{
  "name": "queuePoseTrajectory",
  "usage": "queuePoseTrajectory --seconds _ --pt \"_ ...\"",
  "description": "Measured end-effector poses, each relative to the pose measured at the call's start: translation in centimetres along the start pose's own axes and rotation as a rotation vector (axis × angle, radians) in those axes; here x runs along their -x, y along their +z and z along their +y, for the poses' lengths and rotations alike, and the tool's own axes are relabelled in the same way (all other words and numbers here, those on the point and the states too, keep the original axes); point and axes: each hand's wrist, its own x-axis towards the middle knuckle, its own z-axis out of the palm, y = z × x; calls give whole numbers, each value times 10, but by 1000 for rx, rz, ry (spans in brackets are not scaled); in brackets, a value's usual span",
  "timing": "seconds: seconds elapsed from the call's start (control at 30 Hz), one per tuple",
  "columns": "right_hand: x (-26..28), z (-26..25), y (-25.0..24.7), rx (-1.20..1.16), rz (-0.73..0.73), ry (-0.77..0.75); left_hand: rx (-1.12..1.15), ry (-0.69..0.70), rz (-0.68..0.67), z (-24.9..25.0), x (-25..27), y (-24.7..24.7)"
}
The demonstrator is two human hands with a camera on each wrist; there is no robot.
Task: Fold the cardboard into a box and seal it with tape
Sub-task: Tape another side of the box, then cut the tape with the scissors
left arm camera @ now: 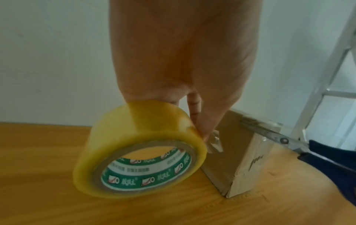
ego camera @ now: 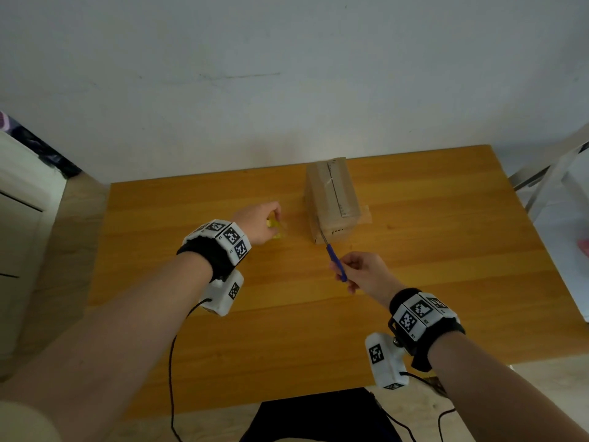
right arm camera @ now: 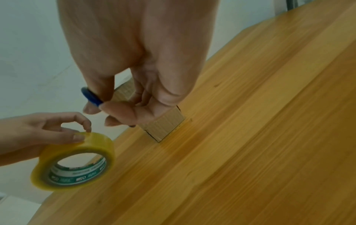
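A small brown cardboard box is stood near the far edge of the orange-brown wooden table, already folded up, with clear tape seen along its top seam and down the near end. A loose flap of clear tape is left hanging off the box's left side, just beside the roll.

The round roll of yellowish clear packing tape, with its green and white printed core, is held up on its edge on the table, just left of the box. It's gripped from above by the left hand, thumb and fingertips curled over the top of the roll, as seen in the right wrist view.

A pair of blue-handled metal scissors is held by the right hand, fingers curled through and around the handle loops. The blades are pointed at the box's near left top corner and seem to be touching it there; how far apart they are can't really be made out, it's kinda blurry.

Tracking-marker cuffs are worn on both wrists. A pale metal frame is seen off to the right of the table.
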Motion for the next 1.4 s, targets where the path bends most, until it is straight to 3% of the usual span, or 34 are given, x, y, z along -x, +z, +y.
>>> queuePoseTrajectory --seconds 0.23,0.4,0.5,0.67,1.03,1.1,1.2,1.3,1.4 --pt "-2 -2 1 1 -10 7 79 0 110 -9 2 16" --pt "-2 -4 0 15 -20 17 17 78 186 -12 4 32" --pt "-2 -6 -2 18 -25 24 -17 146 132 -8 8 43" --pt "-3 -8 -5 20 -36 50 -281 168 18 3 15 54" --pt "-7 -6 -13 95 -39 64 -323 137 -112 11 14 73" --pt "-7 -7 -14 115 -53 65 -250 127 -72 11 14 70" --pt "-5 -8 -16 137 -55 56 -72 109 102 16 12 57" --pt "-4 -10 -17 166 -65 48 -77 216 258 22 8 40" --pt "-3 -14 -16 216 -104 40 -95 296 218 29 5 28"
